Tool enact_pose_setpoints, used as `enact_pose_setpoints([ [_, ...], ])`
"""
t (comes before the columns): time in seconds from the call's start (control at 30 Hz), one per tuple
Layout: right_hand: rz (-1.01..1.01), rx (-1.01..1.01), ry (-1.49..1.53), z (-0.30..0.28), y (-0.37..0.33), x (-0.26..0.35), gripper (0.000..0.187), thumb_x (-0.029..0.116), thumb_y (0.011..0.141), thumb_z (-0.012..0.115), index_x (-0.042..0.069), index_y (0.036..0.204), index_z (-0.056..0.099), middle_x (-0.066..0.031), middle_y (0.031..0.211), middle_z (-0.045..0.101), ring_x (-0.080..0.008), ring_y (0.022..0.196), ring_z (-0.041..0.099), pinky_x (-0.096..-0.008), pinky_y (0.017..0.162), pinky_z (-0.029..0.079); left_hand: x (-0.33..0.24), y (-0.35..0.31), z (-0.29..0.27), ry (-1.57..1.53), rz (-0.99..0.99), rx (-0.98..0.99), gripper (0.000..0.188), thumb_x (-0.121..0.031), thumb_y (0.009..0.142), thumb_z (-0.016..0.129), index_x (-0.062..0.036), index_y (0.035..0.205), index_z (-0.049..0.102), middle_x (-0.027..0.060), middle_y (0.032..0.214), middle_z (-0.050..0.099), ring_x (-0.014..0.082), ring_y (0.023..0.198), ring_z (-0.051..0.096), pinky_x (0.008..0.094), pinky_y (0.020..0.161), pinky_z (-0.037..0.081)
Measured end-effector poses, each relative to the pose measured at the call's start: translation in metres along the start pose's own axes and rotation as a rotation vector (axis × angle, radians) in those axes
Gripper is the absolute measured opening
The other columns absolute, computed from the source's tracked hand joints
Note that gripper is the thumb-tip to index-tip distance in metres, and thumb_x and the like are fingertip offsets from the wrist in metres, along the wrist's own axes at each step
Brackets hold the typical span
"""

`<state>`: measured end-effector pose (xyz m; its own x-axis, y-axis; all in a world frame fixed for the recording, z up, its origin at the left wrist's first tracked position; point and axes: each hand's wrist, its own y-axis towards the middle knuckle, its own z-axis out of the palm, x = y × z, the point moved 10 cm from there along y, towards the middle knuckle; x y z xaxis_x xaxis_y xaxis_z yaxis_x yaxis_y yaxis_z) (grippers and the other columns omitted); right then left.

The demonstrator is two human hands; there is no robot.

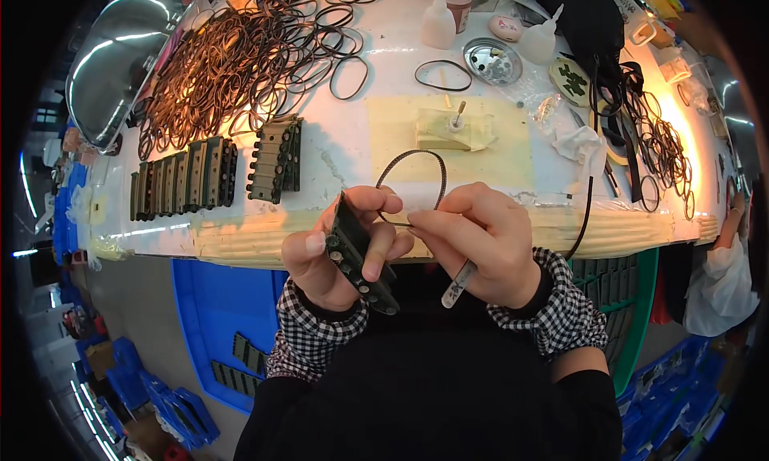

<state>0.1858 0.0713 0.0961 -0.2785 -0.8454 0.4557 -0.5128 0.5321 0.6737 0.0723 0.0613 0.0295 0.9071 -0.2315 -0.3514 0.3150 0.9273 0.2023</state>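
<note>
My left hand [340, 245] is closed around a dark green plastic part [378, 293] with small round wheels along its edge, held tilted above the front of the bench. Close beside it, my right hand [485, 241] pinches a thin black ribbed band loop [443, 173] between thumb and fingers. The loop stands up between both hands, its left side against my left fingertips. A small tool with a pale, flat handle [459, 286] also sits in my right hand, its other end hidden. Two groups of similar green wheeled parts [184, 177] stand on the bench at left.
A large heap of black loops [224, 68] lies far left. Behind my hands stand a taped block [452, 128], a metal dish [493, 60] and white squeeze bottles [438, 24]. Below the bench edge are a blue bin [196, 301] and a green bin [647, 285] with green parts.
</note>
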Motion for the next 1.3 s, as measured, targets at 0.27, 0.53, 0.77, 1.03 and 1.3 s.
enact_pose_setpoints([
  [0.27,-0.277,-0.035,-0.280,-0.017,0.004,0.044,0.027,0.007,0.064,0.068,0.003,0.091,0.071,-0.0019,0.084,0.056,-0.0100,0.062,0.054,-0.0244,0.055,0.043,-0.020,-0.002,-0.002,-0.100,0.225,0.091,0.028,-0.036,0.075,0.063,-0.0166,0.091,0.051,-0.0009,0.093,0.053,0.0099,0.058,0.057,0.0294,0.074,0.036],
  [0.53,-0.201,0.006,-0.301,-0.017,0.000,0.031,0.035,0.009,0.066,0.073,0.010,0.101,0.074,0.0011,0.084,0.052,-0.0137,0.069,0.050,-0.0279,0.059,0.044,-0.025,-0.002,0.017,0.124,0.133,0.341,0.022,-0.033,0.074,0.063,-0.0197,0.086,0.051,-0.0038,0.085,0.050,0.0089,0.059,0.060,0.0271,0.072,0.035],
  [0.77,-0.087,-0.026,-0.206,-0.011,-0.003,0.016,0.037,0.012,0.063,0.081,0.012,0.099,0.074,0.0003,0.083,0.053,-0.0141,0.062,0.048,-0.0262,0.051,0.040,-0.017,-0.002,0.014,0.140,0.126,0.219,0.025,-0.032,0.074,0.065,-0.0158,0.088,0.052,-0.0013,0.083,0.051,0.0132,0.062,0.062,0.0290,0.076,0.039],
  [1.03,-0.036,0.030,-0.195,0.007,0.003,0.017,0.030,0.010,0.068,0.067,0.006,0.097,0.071,-0.0030,0.090,0.057,-0.0127,0.072,0.058,-0.0257,0.058,0.045,-0.013,0.000,-0.012,0.249,0.060,-0.114,0.033,-0.031,0.079,0.067,-0.0064,0.092,0.050,0.0039,0.082,0.047,0.0208,0.070,0.061,0.0326,0.080,0.047],
  [1.3,0.080,0.051,-0.141,-0.002,0.005,0.003,0.024,0.006,0.069,0.071,0.006,0.093,0.069,-0.0041,0.096,0.064,-0.0159,0.068,0.060,-0.0283,0.060,0.047,-0.015,-0.004,-0.032,0.342,0.012,-0.309,0.033,-0.028,0.082,0.062,-0.0025,0.102,0.055,0.0132,0.103,0.055,0.0200,0.075,0.061,0.0308,0.073,0.045],
])
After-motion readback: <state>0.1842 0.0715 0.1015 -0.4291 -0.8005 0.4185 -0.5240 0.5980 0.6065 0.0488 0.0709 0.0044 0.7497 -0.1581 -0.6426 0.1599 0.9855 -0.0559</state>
